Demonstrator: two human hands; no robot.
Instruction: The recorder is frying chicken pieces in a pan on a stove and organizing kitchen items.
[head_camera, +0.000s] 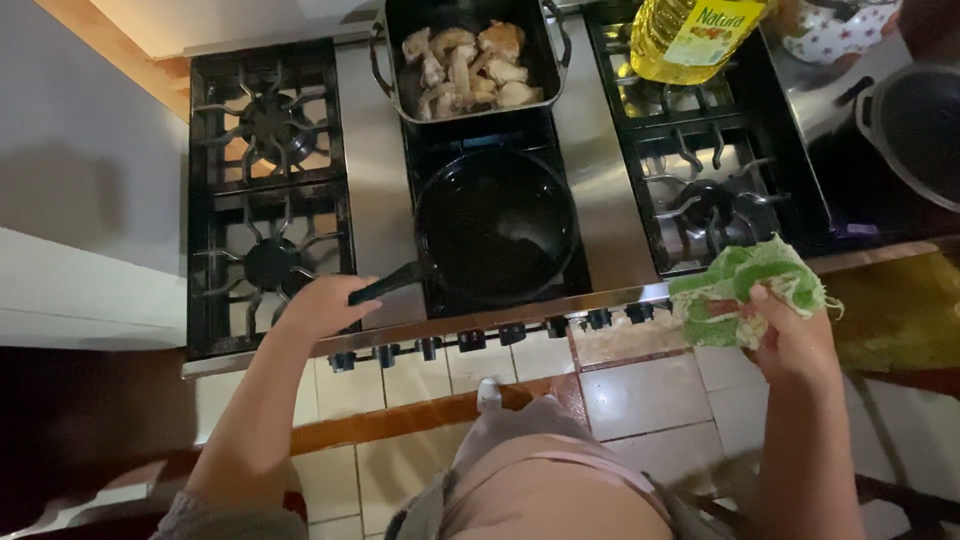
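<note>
A black frying pan (497, 226) sits empty on the middle burner of a steel gas stove (600, 170). Its black handle (385, 287) sticks out toward the stove's front left. My left hand (322, 306) is closed around the end of that handle. My right hand (797, 340) is off the front right corner of the stove and grips a crumpled green and white cloth (745, 291), held in the air over the knob row.
A dark roasting tin (470, 55) with pieces of cooked meat stands behind the pan. A yellow oil bottle (690, 35) lies on the back right burner. A dark pot (915, 130) sits at far right. Black knobs (470, 340) line the stove front above a tiled floor.
</note>
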